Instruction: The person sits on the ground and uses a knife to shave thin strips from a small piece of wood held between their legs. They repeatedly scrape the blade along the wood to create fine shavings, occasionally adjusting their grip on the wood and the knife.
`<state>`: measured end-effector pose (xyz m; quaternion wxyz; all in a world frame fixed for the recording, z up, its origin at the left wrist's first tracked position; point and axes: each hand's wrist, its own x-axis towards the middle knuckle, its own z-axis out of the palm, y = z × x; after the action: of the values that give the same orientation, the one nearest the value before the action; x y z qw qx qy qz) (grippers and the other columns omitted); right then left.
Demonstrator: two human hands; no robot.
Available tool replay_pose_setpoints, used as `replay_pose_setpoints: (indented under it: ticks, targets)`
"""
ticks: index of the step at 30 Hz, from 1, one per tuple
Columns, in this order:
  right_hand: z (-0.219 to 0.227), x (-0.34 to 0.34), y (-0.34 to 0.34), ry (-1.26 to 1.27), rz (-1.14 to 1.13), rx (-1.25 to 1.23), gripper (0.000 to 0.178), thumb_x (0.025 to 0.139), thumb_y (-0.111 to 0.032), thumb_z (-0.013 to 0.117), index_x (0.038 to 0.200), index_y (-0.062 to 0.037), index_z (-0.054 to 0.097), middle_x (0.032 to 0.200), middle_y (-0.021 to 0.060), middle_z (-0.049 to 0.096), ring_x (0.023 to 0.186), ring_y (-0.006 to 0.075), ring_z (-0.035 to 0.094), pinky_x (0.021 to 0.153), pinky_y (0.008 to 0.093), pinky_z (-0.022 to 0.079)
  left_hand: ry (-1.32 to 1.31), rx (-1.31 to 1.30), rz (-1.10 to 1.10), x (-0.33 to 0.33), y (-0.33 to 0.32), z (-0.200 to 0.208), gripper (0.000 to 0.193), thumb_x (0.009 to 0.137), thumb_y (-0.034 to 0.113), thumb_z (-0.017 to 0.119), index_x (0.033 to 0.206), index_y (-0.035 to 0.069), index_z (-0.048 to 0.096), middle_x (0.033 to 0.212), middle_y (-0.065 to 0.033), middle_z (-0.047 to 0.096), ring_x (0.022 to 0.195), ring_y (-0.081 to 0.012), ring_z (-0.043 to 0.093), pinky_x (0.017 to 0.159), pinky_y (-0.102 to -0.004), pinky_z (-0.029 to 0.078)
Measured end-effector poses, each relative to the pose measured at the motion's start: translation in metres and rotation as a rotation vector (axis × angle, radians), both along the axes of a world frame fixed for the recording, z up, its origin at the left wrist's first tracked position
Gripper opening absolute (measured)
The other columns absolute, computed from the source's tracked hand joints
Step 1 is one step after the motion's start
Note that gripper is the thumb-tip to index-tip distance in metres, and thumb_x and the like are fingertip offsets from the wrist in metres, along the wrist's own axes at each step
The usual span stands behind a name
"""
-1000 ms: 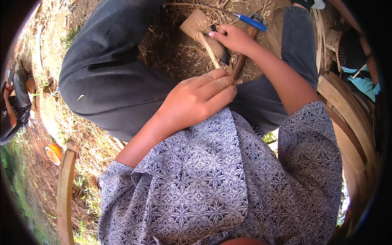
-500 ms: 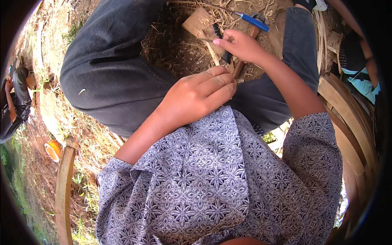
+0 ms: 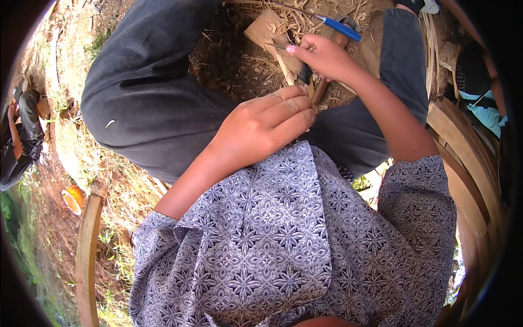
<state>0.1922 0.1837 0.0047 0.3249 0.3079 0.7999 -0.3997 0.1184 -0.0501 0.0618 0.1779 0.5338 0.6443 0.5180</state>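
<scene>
My left hand (image 3: 267,122) is closed in front of my lap, its fingertips pinching the lower end of a thin pale wooden strip (image 3: 284,70). That strip slants up and to the left from the fingers. Above and to the right, my right hand (image 3: 328,59) is closed around a slim knife (image 3: 277,46), whose narrow dark blade points left across the upper part of the strip. The knife's handle is hidden inside the fist. Beneath the strip lies a flat board (image 3: 260,27) on the ground. A black tool (image 3: 305,74), partly covered, lies just behind the strip.
A blue-handled tool (image 3: 342,29) with a long metal shaft lies beyond my right hand among wood shavings (image 3: 310,11). A brown wooden handle (image 3: 320,91) rests below that hand. Curved planks (image 3: 463,147) stand at right; another plank (image 3: 87,256) is at left. Other people sit at both sides.
My right hand has shifted slightly up, and the knife blade sits higher along the strip. My left hand keeps its hold in nearly the same place.
</scene>
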Motion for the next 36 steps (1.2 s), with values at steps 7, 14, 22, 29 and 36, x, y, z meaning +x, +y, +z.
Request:
replay_pose_setpoints:
  ticks: [7, 14, 22, 29, 36]
  targets:
    - [-0.017, 0.012, 0.008, 0.12, 0.113, -0.012, 0.044, 0.098, -0.051, 0.068, 0.092, -0.0081, 0.06, 0.056, -0.0007, 0.05, 0.044, 0.0097, 0.045, 0.04, 0.0294, 0.033, 0.04, -0.008, -0.042, 0.002, -0.001, -0.001, 0.023, 0.079, 0.006, 0.071, 0.102, 0.003, 0.07, 0.111, -0.0111, 0.071, 0.11, -0.0302, 0.071, 0.082, -0.0373, 0.062]
    - [-0.05, 0.011, 0.009, -0.011, -0.002, 0.099, 0.049, 0.099, -0.055, 0.065, 0.087, -0.0079, 0.058, 0.055, 0.0025, 0.052, 0.044, 0.0136, 0.053, 0.039, 0.0308, 0.041, 0.039, -0.02, -0.066, 0.0, 0.001, -0.001, 0.024, 0.08, 0.008, 0.07, 0.104, 0.005, 0.07, 0.112, -0.0093, 0.072, 0.111, -0.0284, 0.071, 0.082, -0.0348, 0.061]
    - [0.006, 0.004, 0.001, -0.107, -0.083, -0.008, 0.049, 0.099, -0.057, 0.063, 0.09, -0.0096, 0.055, 0.052, -0.0025, 0.048, 0.043, 0.0087, 0.049, 0.039, 0.0267, 0.039, 0.063, -0.004, -0.062, 0.006, 0.0, -0.004, 0.027, 0.081, 0.008, 0.07, 0.108, 0.006, 0.071, 0.114, -0.0075, 0.073, 0.115, -0.0279, 0.07, 0.084, -0.0348, 0.061]
    - [-0.002, 0.009, -0.002, 0.016, 0.025, -0.028, 0.042, 0.098, -0.05, 0.068, 0.096, -0.0087, 0.061, 0.053, -0.0021, 0.047, 0.042, 0.0086, 0.041, 0.041, 0.0291, 0.031, 0.074, -0.022, -0.114, 0.002, 0.002, -0.002, 0.026, 0.083, 0.009, 0.068, 0.108, 0.006, 0.071, 0.114, -0.0074, 0.072, 0.114, -0.0281, 0.07, 0.084, -0.035, 0.062]
    - [-0.054, 0.009, 0.0, 0.079, 0.004, 0.156, 0.05, 0.095, -0.054, 0.069, 0.086, -0.0055, 0.062, 0.063, 0.0054, 0.058, 0.057, 0.0165, 0.057, 0.054, 0.0364, 0.046, 0.05, -0.032, -0.121, 0.003, 0.003, -0.001, 0.022, 0.083, 0.009, 0.069, 0.105, 0.005, 0.07, 0.112, -0.0069, 0.072, 0.114, -0.0276, 0.07, 0.085, -0.0352, 0.061]
